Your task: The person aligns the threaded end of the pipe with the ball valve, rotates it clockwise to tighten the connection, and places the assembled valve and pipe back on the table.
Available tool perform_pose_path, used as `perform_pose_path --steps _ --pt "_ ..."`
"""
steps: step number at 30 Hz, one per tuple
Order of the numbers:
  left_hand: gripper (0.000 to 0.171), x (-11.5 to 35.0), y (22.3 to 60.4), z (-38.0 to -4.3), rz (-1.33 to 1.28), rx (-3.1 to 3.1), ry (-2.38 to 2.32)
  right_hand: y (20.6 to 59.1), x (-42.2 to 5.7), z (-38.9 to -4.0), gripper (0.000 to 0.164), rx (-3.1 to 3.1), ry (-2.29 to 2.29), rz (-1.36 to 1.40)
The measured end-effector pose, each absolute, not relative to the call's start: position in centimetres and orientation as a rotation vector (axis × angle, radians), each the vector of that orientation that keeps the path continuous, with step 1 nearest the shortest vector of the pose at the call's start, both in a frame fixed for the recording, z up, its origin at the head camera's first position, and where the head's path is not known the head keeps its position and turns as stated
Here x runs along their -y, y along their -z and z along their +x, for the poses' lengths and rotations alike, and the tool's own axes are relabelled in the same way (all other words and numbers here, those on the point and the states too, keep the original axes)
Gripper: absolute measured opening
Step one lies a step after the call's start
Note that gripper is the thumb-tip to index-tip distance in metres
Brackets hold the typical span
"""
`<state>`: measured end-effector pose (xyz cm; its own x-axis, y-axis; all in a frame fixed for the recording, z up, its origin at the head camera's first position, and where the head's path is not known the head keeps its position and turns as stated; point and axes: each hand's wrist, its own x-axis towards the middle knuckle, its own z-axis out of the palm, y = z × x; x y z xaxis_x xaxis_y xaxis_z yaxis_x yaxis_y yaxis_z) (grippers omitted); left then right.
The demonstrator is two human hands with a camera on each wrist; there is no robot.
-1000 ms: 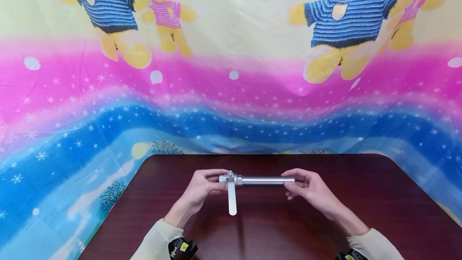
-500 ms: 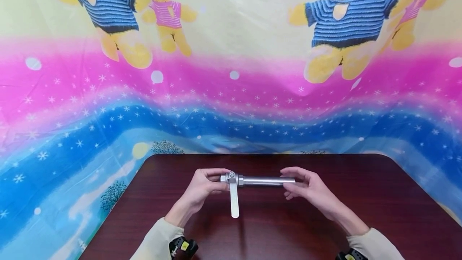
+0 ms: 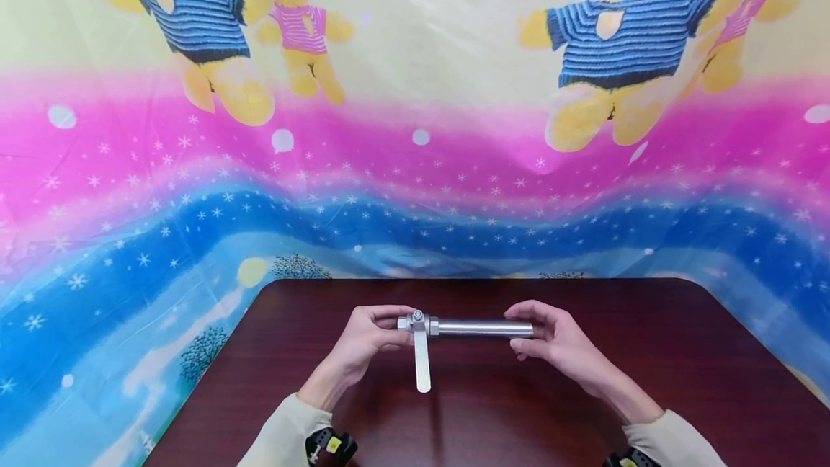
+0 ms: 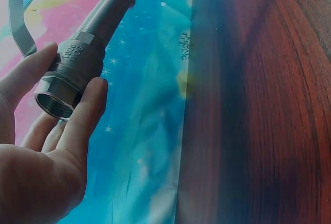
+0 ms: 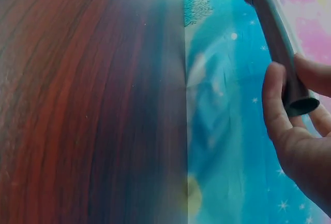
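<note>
A steel ball valve point(image 3: 424, 323) with a flat lever handle point(image 3: 422, 362) hangs over the table, held level. From its right side extends a smooth metal pipe point(image 3: 486, 328). My left hand point(image 3: 359, 341) grips the valve's left end between thumb and fingers; the left wrist view shows the open threaded mouth of the valve point(image 4: 72, 66) and raised lettering on its body. My right hand point(image 3: 563, 336) has its thumb and fingers round the pipe's free end. In the right wrist view the pipe point(image 5: 277, 38) lies between thumb and forefinger, its hollow end towards the palm.
A dark red-brown wooden table point(image 3: 454, 416) lies beneath both hands. Behind it hangs a patterned cloth point(image 3: 415, 157) with bears and snowflakes. A black strapped device point(image 3: 331, 445) sits at the left wrist, another point(image 3: 629, 458) at the right.
The valve and pipe have shifted slightly right and down in the head view. My right thumb has dropped lower against the pipe, baring more of its end. My left hand keeps its hold.
</note>
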<state>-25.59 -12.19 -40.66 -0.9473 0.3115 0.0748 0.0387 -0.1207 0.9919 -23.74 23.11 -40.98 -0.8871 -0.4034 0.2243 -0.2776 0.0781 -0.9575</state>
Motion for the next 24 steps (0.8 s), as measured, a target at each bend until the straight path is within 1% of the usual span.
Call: perform_pose_path --steps 4,7,11,16,22,24 --pt "0.048 12.21 40.68 -25.61 0.392 -1.953 -2.189 41.00 -23.04 -23.80 0.035 -2.269 1.912 -0.651" --pt "0.048 12.20 40.76 -25.67 0.391 -1.957 -2.182 41.17 -23.08 -23.82 0.037 -2.260 1.917 -0.683" --pt "0.048 12.20 40.86 -25.72 0.383 -1.950 -2.179 41.33 -23.23 -23.80 0.044 -2.220 1.947 -0.741" --pt "0.048 12.29 40.89 -25.68 0.371 -1.943 -2.191 41.31 -23.27 -23.74 0.037 -2.230 1.936 -0.687" --pt "0.047 12.31 40.89 -25.67 0.389 -1.953 -2.185 41.34 -23.26 -23.83 0.045 -2.197 1.948 -0.770" --pt "0.047 12.32 40.89 -25.69 0.392 -1.955 -2.184 41.33 -23.24 -23.90 0.046 -2.203 1.942 -0.782"
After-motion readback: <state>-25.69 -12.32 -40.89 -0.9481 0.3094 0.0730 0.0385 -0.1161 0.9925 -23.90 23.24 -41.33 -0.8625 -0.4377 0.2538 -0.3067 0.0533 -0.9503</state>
